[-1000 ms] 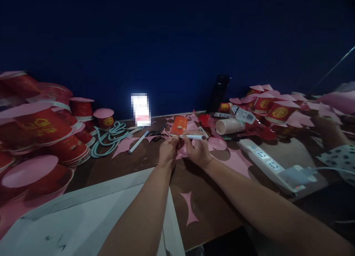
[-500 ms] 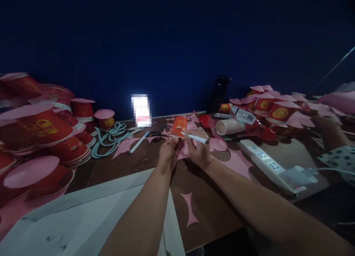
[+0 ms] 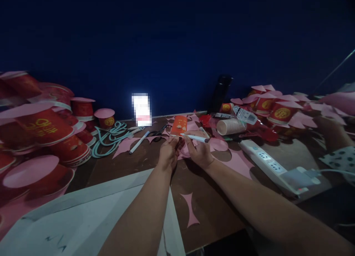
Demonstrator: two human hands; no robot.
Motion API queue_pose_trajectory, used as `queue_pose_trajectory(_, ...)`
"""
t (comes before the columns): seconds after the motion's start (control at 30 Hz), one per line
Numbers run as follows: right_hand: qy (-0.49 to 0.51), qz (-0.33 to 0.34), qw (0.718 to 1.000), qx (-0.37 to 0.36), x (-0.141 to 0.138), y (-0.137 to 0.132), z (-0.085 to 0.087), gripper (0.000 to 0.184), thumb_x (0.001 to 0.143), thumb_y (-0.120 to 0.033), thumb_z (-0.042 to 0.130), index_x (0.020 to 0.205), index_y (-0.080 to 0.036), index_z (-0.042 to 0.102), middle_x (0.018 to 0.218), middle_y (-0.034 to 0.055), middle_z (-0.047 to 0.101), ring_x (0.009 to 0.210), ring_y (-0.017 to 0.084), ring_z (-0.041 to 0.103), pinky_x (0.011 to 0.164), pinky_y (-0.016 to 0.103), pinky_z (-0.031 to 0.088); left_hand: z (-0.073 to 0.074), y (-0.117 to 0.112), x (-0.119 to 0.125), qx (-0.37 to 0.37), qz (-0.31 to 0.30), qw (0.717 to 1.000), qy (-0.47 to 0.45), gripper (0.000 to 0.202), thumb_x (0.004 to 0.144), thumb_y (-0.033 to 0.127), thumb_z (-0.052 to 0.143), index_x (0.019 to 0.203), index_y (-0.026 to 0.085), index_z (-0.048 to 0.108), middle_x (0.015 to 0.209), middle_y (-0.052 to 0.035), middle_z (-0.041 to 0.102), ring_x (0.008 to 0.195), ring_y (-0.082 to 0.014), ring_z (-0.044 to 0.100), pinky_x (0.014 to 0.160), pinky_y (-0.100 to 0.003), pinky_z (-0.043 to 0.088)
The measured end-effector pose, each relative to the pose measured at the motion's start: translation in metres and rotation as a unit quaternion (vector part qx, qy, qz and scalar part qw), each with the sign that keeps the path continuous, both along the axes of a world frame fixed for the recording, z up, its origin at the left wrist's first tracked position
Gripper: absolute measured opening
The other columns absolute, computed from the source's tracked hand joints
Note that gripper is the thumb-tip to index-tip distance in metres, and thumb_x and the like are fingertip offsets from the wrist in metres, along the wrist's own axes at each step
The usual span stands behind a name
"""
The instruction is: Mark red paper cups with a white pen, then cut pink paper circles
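My left hand (image 3: 168, 152) is closed on the near edge of a small red paper cup (image 3: 179, 125) with light cloud-like prints. In my right hand (image 3: 202, 150) is a white marker (image 3: 197, 138), gripped like a pen. Its tip points left and meets or nearly meets the cup close to the left fingers; I cannot tell if it touches. Pink paper with round cut-outs (image 3: 241, 161) lies under and beside the hands. A second white marker (image 3: 139, 142) rests on the table to the left, near dark-handled scissors (image 3: 160, 135).
Red cups with pink discs pile up at the left (image 3: 41, 126) and at the right (image 3: 281, 112). A glowing phone (image 3: 142, 110), a pale blue cord (image 3: 107, 141), stacked cups (image 3: 230, 126), a black bottle (image 3: 220, 93), a power strip (image 3: 266, 161) and another person's sleeve (image 3: 337, 160) surround me.
Both hands and the cup stay almost in place. The marker's tip has shifted very slightly down toward the cup's near edge.
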State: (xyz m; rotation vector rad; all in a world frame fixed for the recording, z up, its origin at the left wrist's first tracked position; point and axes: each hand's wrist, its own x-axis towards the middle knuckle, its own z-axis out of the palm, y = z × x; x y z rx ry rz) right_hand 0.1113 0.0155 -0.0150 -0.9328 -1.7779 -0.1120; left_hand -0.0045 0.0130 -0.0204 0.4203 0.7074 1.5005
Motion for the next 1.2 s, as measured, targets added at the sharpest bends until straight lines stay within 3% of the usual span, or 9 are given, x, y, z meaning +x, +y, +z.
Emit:
queue_pose_trajectory(0.4,-0.022,-0.011,1.0,0.006,-0.0008,-0.0003,0.003,0.011,0.088,-0.025,0.053,0.091,-0.021,0.062,0.09,0.0061,0.07,0.087,0.02,0.063,0.084,0.037,0.045,0.001,-0.0003,-0.0002,0.007,-0.006,1.0,0.015,0.016,0.064,0.018,0.073,0.075,0.011,0.064,0.07,-0.0028,0.065,0.064,-0.009,0.062,0.073,-0.023,0.048)
queue_pose_trajectory(0.63,-0.028,-0.014,0.999,0.009,0.0001,0.0,0.0026,0.01,0.087,-0.025,0.054,0.091,-0.02,0.062,0.092,0.0069,0.069,0.087,0.019,0.063,0.085,0.037,0.044,0.0001,0.0001,0.0012,0.014,-0.004,1.0,0.022,0.017,0.064,0.019,0.074,0.075,0.01,0.065,0.073,-0.0048,0.067,0.067,-0.0101,0.063,0.078,-0.025,0.048)
queue_pose_trajectory(0.87,-0.014,-0.015,1.0,0.008,-0.0014,-0.001,0.0048,0.009,0.087,-0.024,0.054,0.089,-0.02,0.061,0.087,0.006,0.069,0.087,0.019,0.063,0.085,0.037,0.044,0.0016,0.0,0.0009,-0.002,-0.003,0.999,0.04,0.015,0.065,0.019,0.073,0.075,0.011,0.065,0.07,-0.0037,0.067,0.064,-0.009,0.062,0.07,-0.021,0.049)
queue_pose_trajectory(1.0,-0.033,0.01,0.999,0.008,-0.0012,-0.0008,0.0042,0.01,0.088,-0.025,0.053,0.089,-0.02,0.062,0.088,0.0056,0.069,0.087,0.019,0.063,0.084,0.036,0.045,0.0034,-0.0017,-0.0001,-0.01,0.0,1.0,0.03,0.013,0.066,0.017,0.072,0.074,0.01,0.063,0.068,-0.0029,0.065,0.063,-0.0086,0.062,0.071,-0.021,0.05)
queue_pose_trajectory(1.2,0.029,-0.008,1.0,-0.001,0.0017,-0.0004,0.0018,0.014,0.088,-0.026,0.052,0.095,-0.022,0.064,0.089,0.0066,0.068,0.091,0.022,0.062,0.083,0.039,0.047,0.0064,-0.0039,-0.0023,-0.037,0.017,0.999,-0.013,0.004,0.073,0.009,0.065,0.072,0.01,0.061,0.065,-0.0025,0.064,0.064,-0.0096,0.064,0.076,-0.025,0.052)
